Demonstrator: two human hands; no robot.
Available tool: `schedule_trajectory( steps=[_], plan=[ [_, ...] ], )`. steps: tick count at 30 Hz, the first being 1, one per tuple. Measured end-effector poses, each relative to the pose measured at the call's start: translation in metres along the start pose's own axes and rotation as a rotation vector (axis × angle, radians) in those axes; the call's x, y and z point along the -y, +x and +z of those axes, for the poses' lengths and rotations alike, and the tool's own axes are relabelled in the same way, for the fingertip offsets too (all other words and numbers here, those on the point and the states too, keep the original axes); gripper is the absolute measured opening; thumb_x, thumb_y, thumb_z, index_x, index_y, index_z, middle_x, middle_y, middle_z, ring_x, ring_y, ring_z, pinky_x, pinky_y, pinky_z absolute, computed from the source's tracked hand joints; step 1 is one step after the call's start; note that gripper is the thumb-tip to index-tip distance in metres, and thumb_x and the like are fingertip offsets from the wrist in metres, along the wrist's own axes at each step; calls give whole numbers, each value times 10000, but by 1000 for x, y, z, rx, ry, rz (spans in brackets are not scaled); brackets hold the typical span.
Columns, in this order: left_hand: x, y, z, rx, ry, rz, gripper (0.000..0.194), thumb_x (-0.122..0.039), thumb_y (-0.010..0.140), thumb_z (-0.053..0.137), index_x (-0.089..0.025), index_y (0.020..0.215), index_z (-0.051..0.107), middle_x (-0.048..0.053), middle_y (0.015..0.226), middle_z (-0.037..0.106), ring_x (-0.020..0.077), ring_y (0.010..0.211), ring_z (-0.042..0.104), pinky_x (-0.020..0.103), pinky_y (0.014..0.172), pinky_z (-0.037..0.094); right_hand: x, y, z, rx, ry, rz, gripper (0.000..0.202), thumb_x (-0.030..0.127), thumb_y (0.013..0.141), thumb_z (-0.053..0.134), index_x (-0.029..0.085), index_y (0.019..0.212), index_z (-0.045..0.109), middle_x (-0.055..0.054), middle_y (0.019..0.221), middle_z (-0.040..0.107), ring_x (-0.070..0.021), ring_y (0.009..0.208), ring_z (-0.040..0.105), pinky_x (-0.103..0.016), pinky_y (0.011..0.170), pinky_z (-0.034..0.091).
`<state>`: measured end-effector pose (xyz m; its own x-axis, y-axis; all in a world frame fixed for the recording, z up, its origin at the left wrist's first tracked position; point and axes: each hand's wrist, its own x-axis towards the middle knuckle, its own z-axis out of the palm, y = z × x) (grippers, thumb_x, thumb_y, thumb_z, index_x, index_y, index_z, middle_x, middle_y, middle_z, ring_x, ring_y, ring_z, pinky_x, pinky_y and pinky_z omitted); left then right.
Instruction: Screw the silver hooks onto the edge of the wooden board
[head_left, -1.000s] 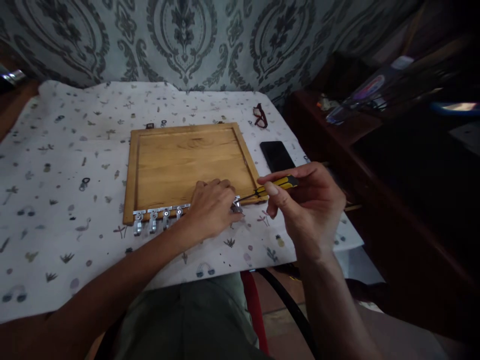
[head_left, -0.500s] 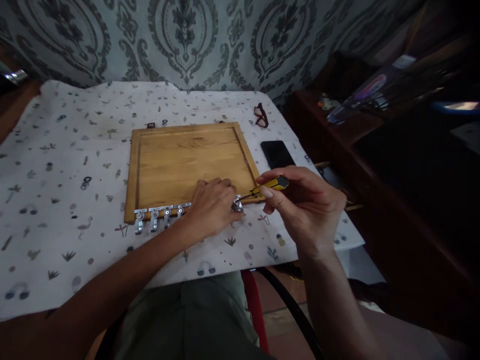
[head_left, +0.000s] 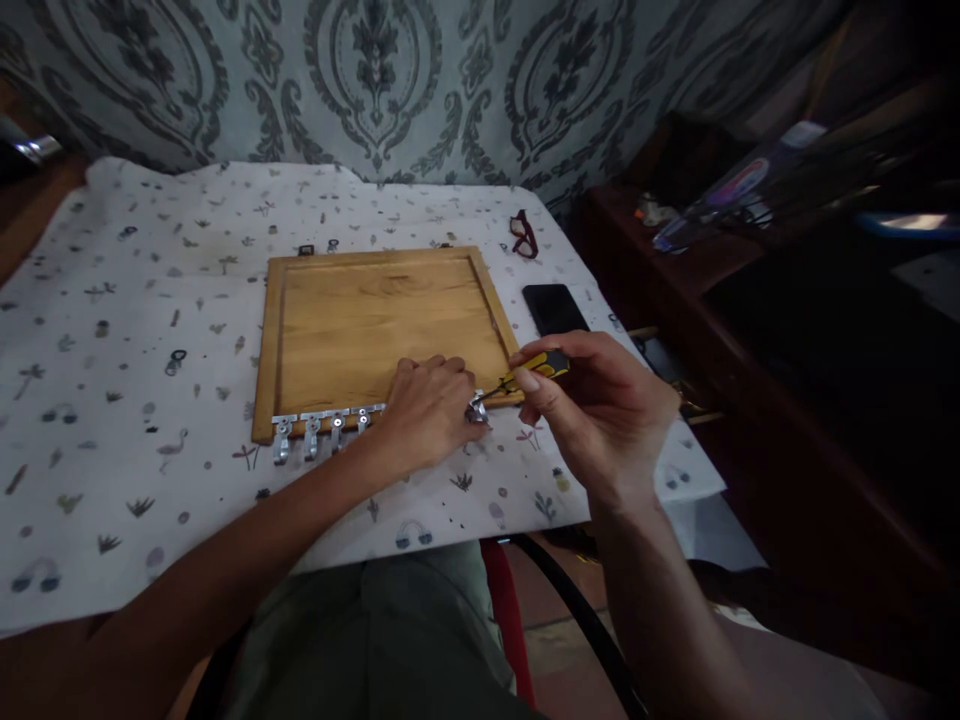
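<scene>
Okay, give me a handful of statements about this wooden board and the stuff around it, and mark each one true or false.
1. The right hand holds a yellow-and-black screwdriver. True.
2. The left hand is raised well above the board. False: it rests at the near edge.
3. Metal hooks line the board's near edge. True.
4. The black phone lies on the board. False: it lies beside it, on the tablecloth.
5. The glasses lie farther away than the phone. True.

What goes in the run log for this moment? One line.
left hand: on framed wooden board | right hand: holding yellow-black screwdriver, tip at rightmost metal hook | nearby: phone, glasses
</scene>
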<state>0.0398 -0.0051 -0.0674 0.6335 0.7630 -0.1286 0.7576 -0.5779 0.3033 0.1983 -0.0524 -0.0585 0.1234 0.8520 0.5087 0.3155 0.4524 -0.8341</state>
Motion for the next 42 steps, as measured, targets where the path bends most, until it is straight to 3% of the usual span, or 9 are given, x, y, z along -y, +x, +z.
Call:
schedule_trajectory(
  steps=[12, 18, 24, 30, 37, 42],
  plan=[
    [1, 0, -2, 4, 5, 18, 331, -475, 946, 709, -167, 1065, 739, 98, 1120, 725, 320, 1118, 667, 453, 874, 490, 7, 5, -10, 116, -96, -14, 146, 348, 904, 789, 244, 1006, 790, -8, 923, 787, -98, 562, 640, -249, 508, 561],
    [2, -1, 1, -8, 4, 21, 348, -498, 942, 711, -164, 1036, 732, 92, 1119, 718, 314, 1121, 662, 453, 878, 484, 2, 3, -10, 37, -71, -27, 168, 361, 906, 794, 259, 1040, 787, -11, 935, 788, -97, 508, 615, -272, 491, 556],
    [3, -1, 2, -1, -1, 22, 356, -499, 945, 714, -160, 1052, 729, 99, 1148, 721, 321, 1153, 654, 467, 906, 483, 1, -1, -9, -128, -92, -55, 116, 291, 909, 796, 326, 1019, 786, 3, 942, 778, -121, 495, 611, -302, 460, 512],
    [-1, -1, -4, 26, 3, -1, 354, -478, 945, 718, -146, 1068, 732, 109, 1157, 723, 328, 1168, 654, 467, 912, 487, -5, 0, -10, -83, -81, -29, 121, 311, 911, 792, 363, 1020, 787, 10, 938, 772, -135, 486, 610, -323, 446, 504],
    [-1, -1, -4, 15, 0, 5, 357, -475, 935, 735, -149, 1079, 738, 112, 1174, 726, 328, 1170, 654, 475, 911, 488, -6, 1, -8, -78, -60, -55, 117, 292, 904, 799, 278, 1018, 774, 3, 923, 766, -92, 494, 621, -264, 444, 514],
    [0, -1, -3, 15, -5, 6, 362, -477, 939, 735, -146, 1085, 739, 105, 1169, 724, 331, 1181, 657, 480, 921, 496, -4, 3, -6, -63, -68, -50, 97, 295, 907, 792, 289, 1001, 768, 12, 919, 764, -87, 484, 615, -255, 433, 520]
  ],
)
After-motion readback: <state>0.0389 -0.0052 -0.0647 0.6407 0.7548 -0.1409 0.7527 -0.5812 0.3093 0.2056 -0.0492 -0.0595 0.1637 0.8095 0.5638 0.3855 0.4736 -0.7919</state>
